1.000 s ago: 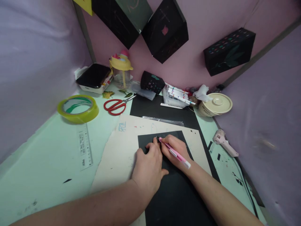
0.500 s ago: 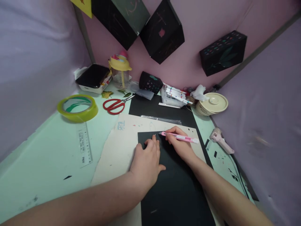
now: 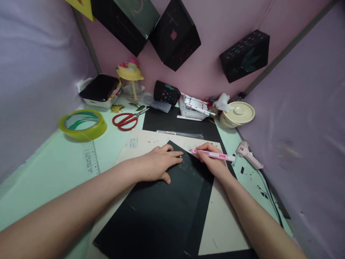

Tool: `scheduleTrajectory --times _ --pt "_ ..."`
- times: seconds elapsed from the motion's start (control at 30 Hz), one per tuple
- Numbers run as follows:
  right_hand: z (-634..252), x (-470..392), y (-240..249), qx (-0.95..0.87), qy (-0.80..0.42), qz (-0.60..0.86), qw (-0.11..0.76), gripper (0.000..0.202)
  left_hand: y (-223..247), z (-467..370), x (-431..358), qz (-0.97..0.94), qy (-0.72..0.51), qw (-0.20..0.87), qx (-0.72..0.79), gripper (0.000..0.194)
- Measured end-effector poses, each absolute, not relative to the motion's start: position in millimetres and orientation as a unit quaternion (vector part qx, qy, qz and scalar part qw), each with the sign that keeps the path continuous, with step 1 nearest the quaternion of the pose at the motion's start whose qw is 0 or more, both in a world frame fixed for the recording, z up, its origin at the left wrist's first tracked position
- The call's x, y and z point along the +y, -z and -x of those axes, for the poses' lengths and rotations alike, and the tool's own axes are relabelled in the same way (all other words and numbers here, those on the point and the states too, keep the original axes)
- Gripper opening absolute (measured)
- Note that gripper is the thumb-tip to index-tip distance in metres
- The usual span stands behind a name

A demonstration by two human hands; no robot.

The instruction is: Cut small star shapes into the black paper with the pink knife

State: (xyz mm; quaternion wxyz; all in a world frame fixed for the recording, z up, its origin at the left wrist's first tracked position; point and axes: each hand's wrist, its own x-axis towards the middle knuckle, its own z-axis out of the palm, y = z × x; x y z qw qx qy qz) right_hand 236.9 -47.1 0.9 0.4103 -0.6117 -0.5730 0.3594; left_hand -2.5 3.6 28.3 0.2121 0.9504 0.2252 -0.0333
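Observation:
A large black sheet [image 3: 161, 212] lies turned at an angle on a pale board [image 3: 223, 223]. My left hand [image 3: 157, 163] rests flat on its upper left part, fingers spread and pointing right, thumb toward me. Near the sheet's top edge, my right hand [image 3: 214, 162] grips a pink and white craft knife [image 3: 219, 155], its tip pointing left, just right of the sheet's top corner. A small pale mark or cut shows beside my left fingertips; its detail is too small to tell.
Around the board are red scissors [image 3: 126, 121], yellow-green tape [image 3: 83, 126], a clear ruler [image 3: 91, 158], white markers [image 3: 195, 104], a lidded bowl [image 3: 238, 113], a glue gun [image 3: 248, 154] and a yellow-lidded cup [image 3: 131, 81]. Black boxes [image 3: 176, 36] hang on the pink wall.
The black sheet has turned clockwise, its lower end swinging left. My left hand has shifted left and now points right. The knife has moved slightly right, and the whole view has shifted a little.

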Motion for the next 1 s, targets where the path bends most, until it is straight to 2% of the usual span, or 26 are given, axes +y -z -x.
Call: scheduleTrajectory --times 0.13,0.23,0.3,0.4,0.6,0.8,1.0 --pt "-239.4 -50.7 4.5 -0.586 -0.359 0.597 0.413 0.009 -24.6 1.0 15.6 -0.944 0.001 0.260 0.202 0.054" --pt "-239.0 -52.2 6.7 -0.579 -0.354 0.606 0.415 0.010 -19.0 -7.7 6.3 -0.926 -0.062 0.243 0.281 0.043" --pt "-238.8 -52.6 6.9 -0.575 -0.353 0.608 0.419 0.010 -12.9 -13.7 -4.1 -0.917 -0.088 0.202 0.334 0.046" --pt "-238.2 -53.4 5.0 -0.571 -0.362 0.602 0.425 0.011 -2.2 -17.6 -8.5 -0.923 -0.079 0.184 0.330 0.047" --pt "-237.1 -58.4 -1.5 -0.547 -0.381 0.608 0.432 0.012 -3.8 -11.8 30.4 -0.940 -0.047 0.266 0.207 0.040" --pt "-238.9 -60.3 0.4 -0.524 -0.365 0.625 0.448 0.011 -19.4 -36.4 29.8 -0.906 -0.108 0.235 0.335 0.029" --pt "-239.2 -58.7 4.8 -0.532 -0.361 0.621 0.448 0.009 -5.7 -59.8 17.0 -0.871 -0.141 0.230 0.410 0.021"
